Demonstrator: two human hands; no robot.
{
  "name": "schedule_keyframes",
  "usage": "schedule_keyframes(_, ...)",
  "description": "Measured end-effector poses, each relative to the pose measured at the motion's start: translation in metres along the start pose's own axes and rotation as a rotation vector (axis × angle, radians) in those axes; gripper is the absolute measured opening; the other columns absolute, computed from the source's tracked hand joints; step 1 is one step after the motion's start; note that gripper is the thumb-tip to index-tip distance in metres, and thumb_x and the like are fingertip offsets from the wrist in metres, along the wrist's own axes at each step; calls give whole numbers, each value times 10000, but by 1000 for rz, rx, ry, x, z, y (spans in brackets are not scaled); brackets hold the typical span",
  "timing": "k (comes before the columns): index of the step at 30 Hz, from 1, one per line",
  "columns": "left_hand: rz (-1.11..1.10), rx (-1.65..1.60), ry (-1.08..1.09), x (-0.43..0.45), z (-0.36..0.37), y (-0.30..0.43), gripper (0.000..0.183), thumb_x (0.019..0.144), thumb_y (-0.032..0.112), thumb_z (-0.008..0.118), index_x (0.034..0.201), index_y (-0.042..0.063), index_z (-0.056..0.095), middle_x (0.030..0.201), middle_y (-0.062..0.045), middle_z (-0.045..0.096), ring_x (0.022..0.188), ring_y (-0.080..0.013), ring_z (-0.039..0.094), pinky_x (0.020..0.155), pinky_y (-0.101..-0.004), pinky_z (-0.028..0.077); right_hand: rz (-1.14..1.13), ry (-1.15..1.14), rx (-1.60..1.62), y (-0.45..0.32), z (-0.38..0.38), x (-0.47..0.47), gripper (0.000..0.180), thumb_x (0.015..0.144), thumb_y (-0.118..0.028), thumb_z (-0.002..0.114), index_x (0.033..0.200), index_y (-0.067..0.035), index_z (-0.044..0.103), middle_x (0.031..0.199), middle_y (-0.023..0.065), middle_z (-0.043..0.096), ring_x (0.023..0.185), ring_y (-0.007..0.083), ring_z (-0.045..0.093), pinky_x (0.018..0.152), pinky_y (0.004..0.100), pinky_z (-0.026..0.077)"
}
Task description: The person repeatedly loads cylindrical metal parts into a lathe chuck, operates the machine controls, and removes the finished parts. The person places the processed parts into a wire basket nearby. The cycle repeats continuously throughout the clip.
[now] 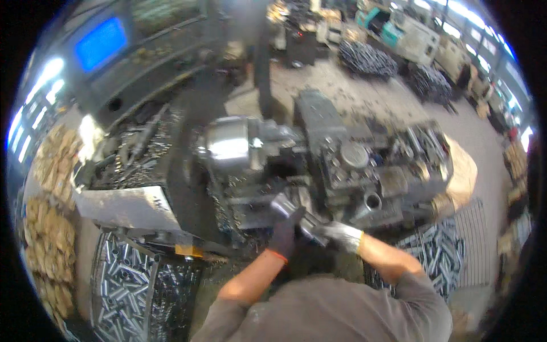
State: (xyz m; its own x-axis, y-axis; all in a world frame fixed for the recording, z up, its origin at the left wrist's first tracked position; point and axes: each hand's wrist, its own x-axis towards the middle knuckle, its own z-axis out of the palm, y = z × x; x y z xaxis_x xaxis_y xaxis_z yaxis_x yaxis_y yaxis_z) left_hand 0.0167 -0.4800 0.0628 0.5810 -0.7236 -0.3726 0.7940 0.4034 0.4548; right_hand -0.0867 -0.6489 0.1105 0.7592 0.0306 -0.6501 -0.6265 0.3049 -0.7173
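A shiny metal tube [283,204] slants across the space in front of my body, at the near side of a metal-turning lathe. My left hand [285,233], in a dark glove with an orange cuff, grips its middle. Around the lower right end closes my right hand [342,236], in a pale, soiled glove with a yellow cuff. Just beyond the tube is the lathe's dark carriage area, somewhat blurred. The bright cylindrical chuck [228,144] lies farther off to the left.
A tool block with a round cap [354,154] stands right of the chuck; an open tube end [372,201] faces up near it. Cut tubes fill a bin [99,273] at lower left and a wire basket [474,243] at right. Metal chips litter the sheet-metal tray [128,209].
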Motion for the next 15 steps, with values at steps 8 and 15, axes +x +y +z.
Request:
schedule_keyframes(8, -77, -152, 122, 2, -18, -19, 388, 978, 258, 686, 1296, 38, 644, 1203, -138, 720, 1140, -354, 688, 1015, -547, 568, -225, 158, -874, 67, -60, -34, 474, 790, -440, 842, 850, 23, 763, 718, 224, 682, 701, 272, 686, 720, 458, 543)
schedule_keyframes(15, -51, -125, 119, -14, -18, -9, 342, 987, 356, 696, 1177, 71, 691, 1021, -120, 734, 956, -315, 735, 881, -500, 632, 705, 911, -882, 127, -216, -362, 765, 690, -343, 894, 1347, -20, 675, 1116, 173, 784, 1011, 287, 769, 919, 410, 621)
